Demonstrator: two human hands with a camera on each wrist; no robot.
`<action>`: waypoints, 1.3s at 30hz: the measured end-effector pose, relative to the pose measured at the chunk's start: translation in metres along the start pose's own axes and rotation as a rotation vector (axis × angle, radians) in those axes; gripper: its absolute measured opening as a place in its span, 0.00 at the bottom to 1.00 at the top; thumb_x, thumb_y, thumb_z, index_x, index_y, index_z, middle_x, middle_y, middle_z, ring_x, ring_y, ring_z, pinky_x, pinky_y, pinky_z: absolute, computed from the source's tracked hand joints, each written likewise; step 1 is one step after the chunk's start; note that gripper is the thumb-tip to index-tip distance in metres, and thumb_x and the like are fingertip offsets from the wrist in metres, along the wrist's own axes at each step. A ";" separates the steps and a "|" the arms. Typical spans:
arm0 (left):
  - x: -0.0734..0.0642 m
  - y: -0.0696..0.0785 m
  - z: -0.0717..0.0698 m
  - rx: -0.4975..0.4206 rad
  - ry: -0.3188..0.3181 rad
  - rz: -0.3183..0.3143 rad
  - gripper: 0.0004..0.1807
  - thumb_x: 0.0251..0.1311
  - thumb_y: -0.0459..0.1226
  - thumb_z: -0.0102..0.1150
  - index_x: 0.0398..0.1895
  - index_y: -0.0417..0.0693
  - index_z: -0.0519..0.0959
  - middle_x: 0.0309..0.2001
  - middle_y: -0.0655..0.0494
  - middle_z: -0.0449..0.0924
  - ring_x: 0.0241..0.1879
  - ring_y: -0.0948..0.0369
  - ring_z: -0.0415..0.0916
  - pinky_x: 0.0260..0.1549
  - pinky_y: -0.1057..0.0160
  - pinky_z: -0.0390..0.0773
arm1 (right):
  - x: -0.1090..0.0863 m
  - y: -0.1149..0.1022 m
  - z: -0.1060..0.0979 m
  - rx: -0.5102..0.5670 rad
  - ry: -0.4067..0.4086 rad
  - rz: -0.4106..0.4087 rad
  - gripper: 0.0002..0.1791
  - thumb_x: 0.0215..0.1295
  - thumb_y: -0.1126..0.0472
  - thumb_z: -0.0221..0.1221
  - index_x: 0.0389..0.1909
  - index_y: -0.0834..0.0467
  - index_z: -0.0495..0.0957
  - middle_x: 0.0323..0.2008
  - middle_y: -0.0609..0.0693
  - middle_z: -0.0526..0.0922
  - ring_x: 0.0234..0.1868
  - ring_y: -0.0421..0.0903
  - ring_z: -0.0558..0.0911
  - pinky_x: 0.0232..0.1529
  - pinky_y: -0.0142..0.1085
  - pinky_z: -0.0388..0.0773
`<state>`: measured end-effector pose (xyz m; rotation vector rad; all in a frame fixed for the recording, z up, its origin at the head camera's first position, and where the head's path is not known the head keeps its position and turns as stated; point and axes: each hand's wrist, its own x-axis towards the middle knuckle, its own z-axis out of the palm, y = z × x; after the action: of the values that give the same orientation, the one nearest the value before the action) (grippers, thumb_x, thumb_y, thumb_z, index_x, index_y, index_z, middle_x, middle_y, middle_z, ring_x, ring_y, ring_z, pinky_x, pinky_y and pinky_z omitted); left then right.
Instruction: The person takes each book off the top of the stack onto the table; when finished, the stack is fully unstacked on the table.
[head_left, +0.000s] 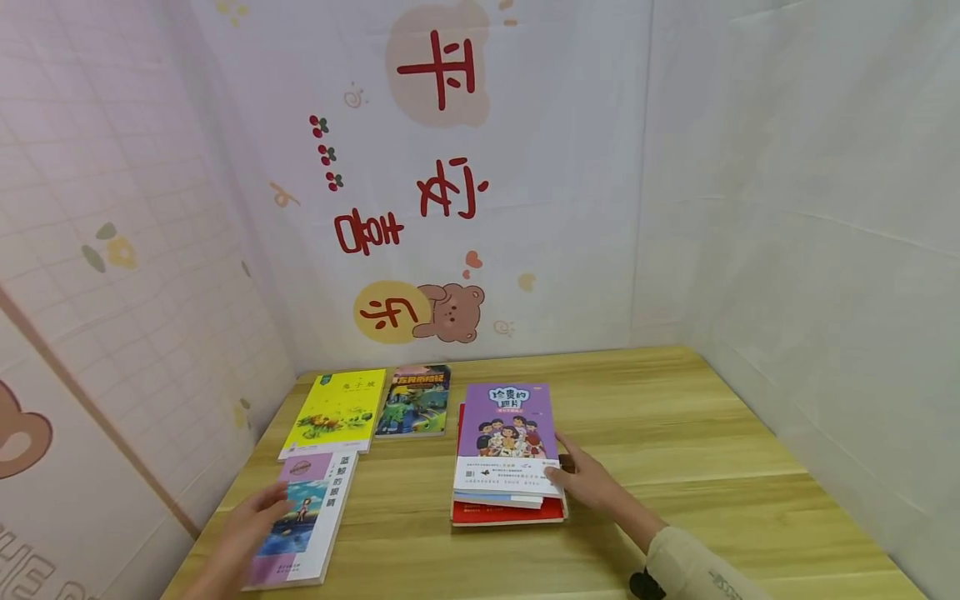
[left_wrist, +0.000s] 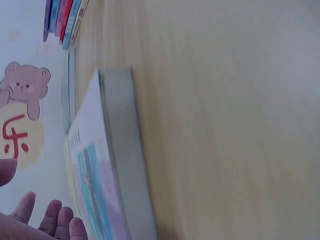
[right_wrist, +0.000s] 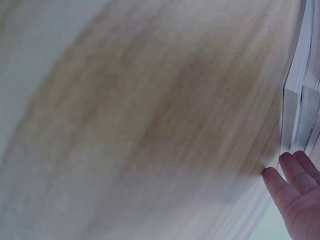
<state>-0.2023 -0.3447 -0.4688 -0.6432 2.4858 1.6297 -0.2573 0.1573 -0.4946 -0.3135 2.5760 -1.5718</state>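
Note:
A stack of books [head_left: 508, 475] lies on the table, with a purple-covered book [head_left: 517, 417] on top and a red book [head_left: 513, 512] at the bottom. My right hand [head_left: 588, 479] rests at the stack's right side, its thumb by the purple book's edge; in the right wrist view the extended fingers [right_wrist: 282, 192] lie along the stack's side. On the left, my left hand [head_left: 246, 529] hovers by a thick white-and-pink book [head_left: 318, 517] with a blue picture. The left wrist view shows loosely spread fingers [left_wrist: 50, 220] above that book, holding nothing.
Behind the white-and-pink book lie a yellow book [head_left: 337, 412] and, to its right, a dark green illustrated book [head_left: 415, 400]. The wooden table [head_left: 660, 417] meets printed white cloth walls [head_left: 555, 250] at the back and sides. A small black object [head_left: 645, 585] sits near the right sleeve.

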 end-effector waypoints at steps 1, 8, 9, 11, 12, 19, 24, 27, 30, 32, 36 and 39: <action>0.000 0.005 0.006 0.001 -0.005 0.018 0.36 0.71 0.43 0.53 0.74 0.33 0.55 0.69 0.29 0.55 0.64 0.38 0.56 0.64 0.35 0.55 | 0.000 0.000 0.000 -0.004 0.005 0.002 0.40 0.70 0.57 0.61 0.77 0.62 0.53 0.56 0.65 0.78 0.57 0.60 0.78 0.56 0.57 0.72; -0.003 0.034 0.048 -0.006 -0.054 0.160 0.34 0.69 0.42 0.56 0.72 0.33 0.61 0.66 0.31 0.63 0.62 0.40 0.65 0.59 0.41 0.68 | -0.002 0.001 -0.001 -0.002 0.018 0.016 0.40 0.70 0.57 0.61 0.77 0.60 0.54 0.56 0.64 0.79 0.56 0.58 0.78 0.56 0.56 0.73; -0.003 0.037 0.054 -0.023 -0.061 0.174 0.33 0.69 0.41 0.56 0.71 0.33 0.61 0.66 0.31 0.64 0.62 0.41 0.66 0.59 0.42 0.69 | -0.002 0.001 -0.001 -0.003 0.016 0.015 0.40 0.70 0.57 0.60 0.77 0.60 0.54 0.56 0.64 0.78 0.56 0.58 0.78 0.56 0.57 0.72; -0.002 0.043 0.065 -0.064 -0.076 0.199 0.31 0.70 0.40 0.55 0.71 0.33 0.62 0.65 0.31 0.64 0.61 0.42 0.67 0.57 0.44 0.71 | -0.002 0.001 -0.001 -0.005 0.018 0.017 0.40 0.70 0.57 0.60 0.77 0.59 0.54 0.56 0.64 0.79 0.56 0.58 0.78 0.57 0.57 0.71; -0.002 0.045 0.071 -0.082 -0.083 0.209 0.30 0.70 0.38 0.54 0.71 0.33 0.62 0.65 0.31 0.64 0.61 0.42 0.67 0.57 0.44 0.71 | -0.002 0.001 -0.001 -0.010 0.018 0.016 0.40 0.70 0.57 0.60 0.77 0.60 0.54 0.56 0.64 0.79 0.56 0.58 0.78 0.57 0.57 0.71; -0.002 0.065 0.104 -0.157 -0.119 0.256 0.28 0.70 0.36 0.55 0.69 0.33 0.64 0.63 0.32 0.68 0.60 0.42 0.69 0.57 0.43 0.73 | -0.001 0.003 -0.001 -0.025 0.004 0.022 0.40 0.70 0.55 0.60 0.77 0.59 0.54 0.57 0.64 0.78 0.57 0.58 0.78 0.59 0.59 0.69; 0.001 0.075 0.127 -0.170 -0.168 0.282 0.28 0.69 0.36 0.57 0.68 0.32 0.66 0.56 0.37 0.74 0.54 0.43 0.74 0.52 0.46 0.77 | 0.000 0.004 -0.002 -0.024 0.007 0.024 0.39 0.70 0.55 0.60 0.77 0.58 0.55 0.57 0.63 0.78 0.57 0.58 0.78 0.59 0.59 0.69; 0.002 0.079 0.143 -0.182 -0.201 0.292 0.28 0.69 0.36 0.58 0.67 0.31 0.66 0.53 0.39 0.75 0.53 0.43 0.75 0.50 0.47 0.78 | 0.000 0.004 -0.002 -0.021 0.004 0.027 0.39 0.70 0.55 0.60 0.77 0.57 0.55 0.57 0.63 0.78 0.57 0.58 0.78 0.60 0.59 0.69; 0.002 0.083 0.159 -0.201 -0.247 0.297 0.29 0.68 0.37 0.59 0.68 0.31 0.66 0.53 0.39 0.76 0.53 0.42 0.74 0.51 0.45 0.78 | 0.000 0.003 -0.003 -0.021 0.004 0.030 0.39 0.70 0.55 0.60 0.77 0.57 0.55 0.56 0.63 0.79 0.57 0.58 0.78 0.60 0.59 0.69; 0.004 0.085 0.168 -0.201 -0.274 0.299 0.31 0.68 0.38 0.60 0.68 0.31 0.65 0.54 0.38 0.76 0.53 0.41 0.74 0.51 0.45 0.77 | 0.000 0.001 -0.003 -0.020 0.006 0.034 0.39 0.70 0.55 0.60 0.77 0.57 0.55 0.56 0.63 0.79 0.57 0.58 0.78 0.60 0.59 0.68; 0.006 0.088 0.181 -0.210 -0.304 0.283 0.34 0.67 0.40 0.62 0.70 0.32 0.63 0.56 0.37 0.75 0.55 0.42 0.74 0.53 0.45 0.76 | -0.001 -0.001 -0.004 -0.022 0.003 0.038 0.40 0.70 0.54 0.60 0.77 0.56 0.55 0.57 0.64 0.78 0.58 0.60 0.77 0.60 0.60 0.67; 0.006 0.089 0.187 -0.217 -0.309 0.276 0.36 0.66 0.42 0.63 0.71 0.31 0.62 0.58 0.37 0.74 0.54 0.44 0.75 0.53 0.46 0.76 | -0.001 -0.002 -0.004 -0.025 -0.005 0.039 0.40 0.70 0.53 0.60 0.77 0.56 0.54 0.58 0.65 0.77 0.60 0.61 0.76 0.61 0.60 0.67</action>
<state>-0.2706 -0.1489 -0.4738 -0.0522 2.2702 1.9389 -0.2573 0.1605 -0.4910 -0.2680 2.5838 -1.5247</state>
